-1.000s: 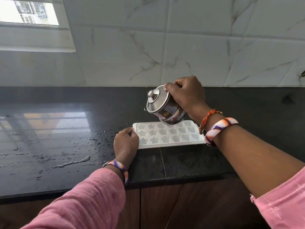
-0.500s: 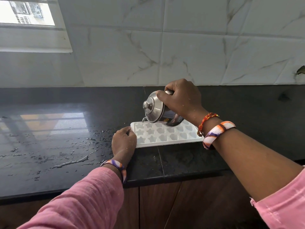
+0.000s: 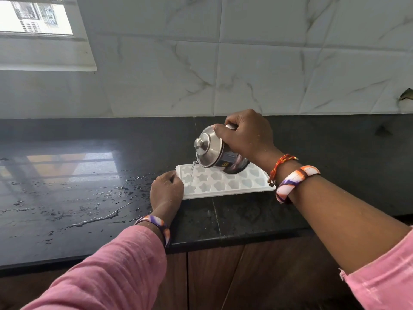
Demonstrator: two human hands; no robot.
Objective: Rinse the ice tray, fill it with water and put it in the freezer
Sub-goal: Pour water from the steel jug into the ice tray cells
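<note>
Your left hand (image 3: 166,191) curls its fingers against the white ice tray (image 3: 225,183), star and heart moulds, lying on the counter (image 3: 89,198); your right hand (image 3: 248,135) grips a tilted steel pot (image 3: 214,153), water falling just beside your left fingertips

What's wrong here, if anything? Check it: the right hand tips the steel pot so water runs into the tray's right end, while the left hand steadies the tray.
The end is wrong. In the head view, the water stream from the steel pot, tipped by the right hand, falls into the left end of the tray, beside the steadying left hand.
</note>
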